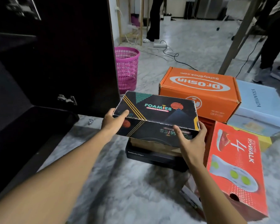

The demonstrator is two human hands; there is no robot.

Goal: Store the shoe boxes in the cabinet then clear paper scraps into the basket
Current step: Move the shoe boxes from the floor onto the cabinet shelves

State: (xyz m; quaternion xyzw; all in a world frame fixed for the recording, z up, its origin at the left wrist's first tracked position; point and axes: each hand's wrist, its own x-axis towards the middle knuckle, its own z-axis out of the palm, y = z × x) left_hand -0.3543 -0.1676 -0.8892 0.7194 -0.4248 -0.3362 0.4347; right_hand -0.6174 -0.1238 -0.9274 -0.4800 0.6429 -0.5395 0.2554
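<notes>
Black cardboard, that's the Foamies box [155, 113], and both hands have got it. Left hand [113, 120] clamps the left end with the thumb up on the lid. Right hand [191, 139] has the near right corner, thumb on the front side and fingers wrapped round the end. (op)

Is it lifted, or sitting on something? (reply)

Can't tell, tbh. Right below the hands there's a brown box [153, 145] stacked on a black box [152, 156], and the Foamies one is directly over those. Whether it's touching the brown one, no idea. (op)

Ok, what else is around? (reply)

Just past the right hand is an orange Dr.Osha box [199, 89]. Right of that hand, close by the wrist, is a red Gowalk box [238, 167]. Further right again, a pale blue box [262, 107] sits on a yellow box [265, 141]. (op)

And the cabinet? (reply)

The cabinet [39, 70] is left of the left hand, dark and standing open. The pink basket [126, 68] is beyond the left hand, tucked right beside the cabinet's dark panel, which hides part of it, down on the marble floor [120, 183]. (op)
</notes>
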